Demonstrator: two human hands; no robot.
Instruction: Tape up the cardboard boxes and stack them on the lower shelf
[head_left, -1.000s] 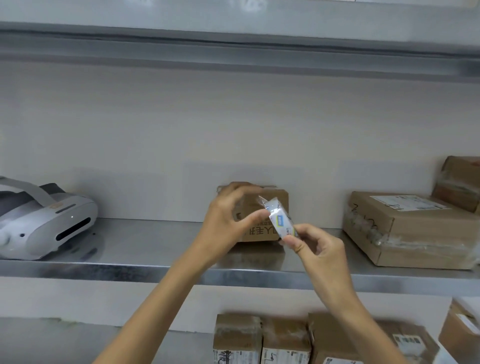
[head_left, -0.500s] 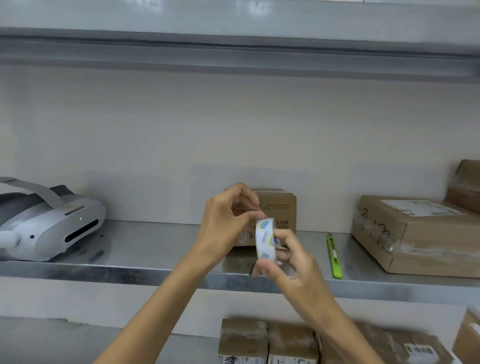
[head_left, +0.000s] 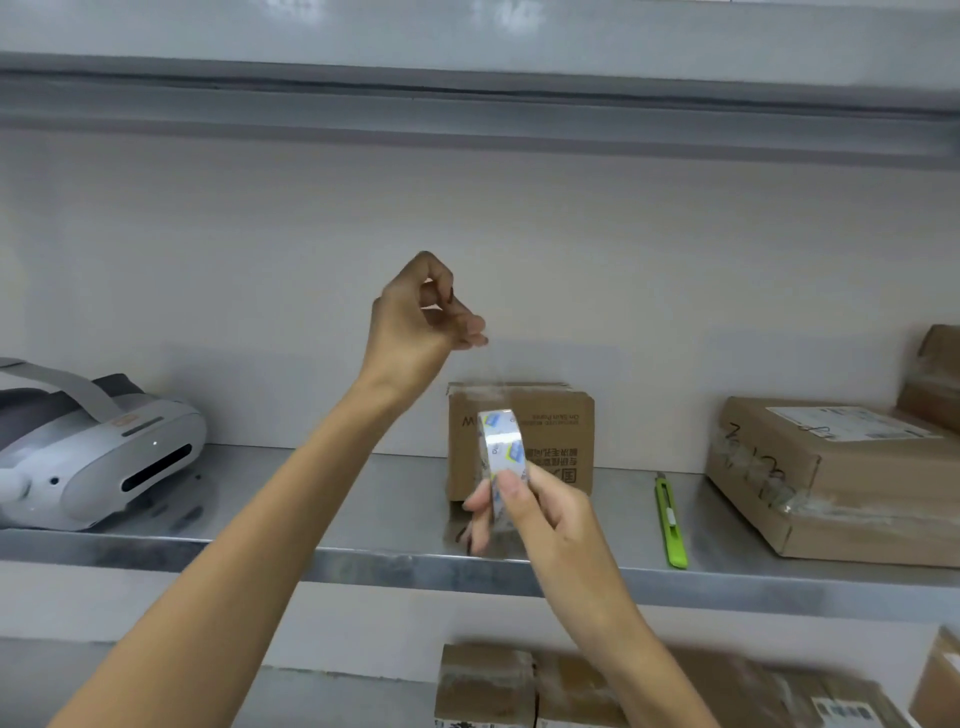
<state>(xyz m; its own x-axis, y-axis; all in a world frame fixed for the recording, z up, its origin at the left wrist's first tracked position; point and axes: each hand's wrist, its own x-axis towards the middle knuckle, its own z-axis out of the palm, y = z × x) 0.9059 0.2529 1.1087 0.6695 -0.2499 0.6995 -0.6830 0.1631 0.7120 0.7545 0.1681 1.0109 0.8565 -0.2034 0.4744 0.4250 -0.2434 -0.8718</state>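
Observation:
My right hand (head_left: 540, 514) grips a roll of clear tape (head_left: 501, 441) in front of a small cardboard box (head_left: 550, 431) that stands on the metal shelf (head_left: 363, 519). Up and to the left, my left hand (head_left: 421, 317) pinches the free end of a clear tape strip (head_left: 491, 371) that stretches down to the roll. A bigger flat cardboard box (head_left: 841, 483) with a white label lies on the shelf at the right. Several taped boxes (head_left: 488, 686) sit on the lower shelf below.
A green utility knife (head_left: 671, 525) lies on the shelf right of the small box. A grey-white headset (head_left: 88, 452) sits at the far left. Another box (head_left: 935, 379) leans at the far right edge. An upper shelf (head_left: 467, 98) runs overhead.
My left hand has risen up and away from the roll, drawing out a strip of tape. My right hand holds the roll lower, in front of the small box.

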